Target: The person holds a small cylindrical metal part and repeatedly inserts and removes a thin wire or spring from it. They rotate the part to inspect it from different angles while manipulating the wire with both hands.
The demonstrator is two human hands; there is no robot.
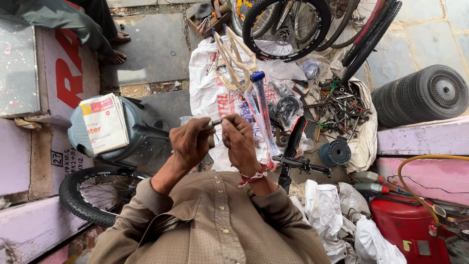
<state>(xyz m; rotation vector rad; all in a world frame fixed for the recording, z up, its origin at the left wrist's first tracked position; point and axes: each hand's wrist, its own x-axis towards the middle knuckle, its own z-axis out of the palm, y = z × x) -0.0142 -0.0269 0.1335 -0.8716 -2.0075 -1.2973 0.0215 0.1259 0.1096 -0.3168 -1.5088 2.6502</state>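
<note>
My left hand point(191, 142) and my right hand point(240, 142) are raised close together in front of my chest. Both grip a small metal part point(215, 123) between them; its exact shape is hidden by the fingers. A red thread band point(254, 176) wraps my right wrist. Just beyond the hands stands a bicycle frame point(261, 105) wrapped in printed plastic, with a blue head tube end and paper-wrapped fork blades point(234, 54) pointing away. A black saddle point(294, 142) lies right of the frame.
A white sack point(210, 88) carries loose tools and parts point(337, 105). Bicycle wheels point(286, 27) lean at the back; another wheel point(93, 193) lies at lower left. A blue drum with a booklet point(105, 124), stacked small tyres point(422, 95), a red container point(405, 225) and another person's bare feet point(115, 46) surround me.
</note>
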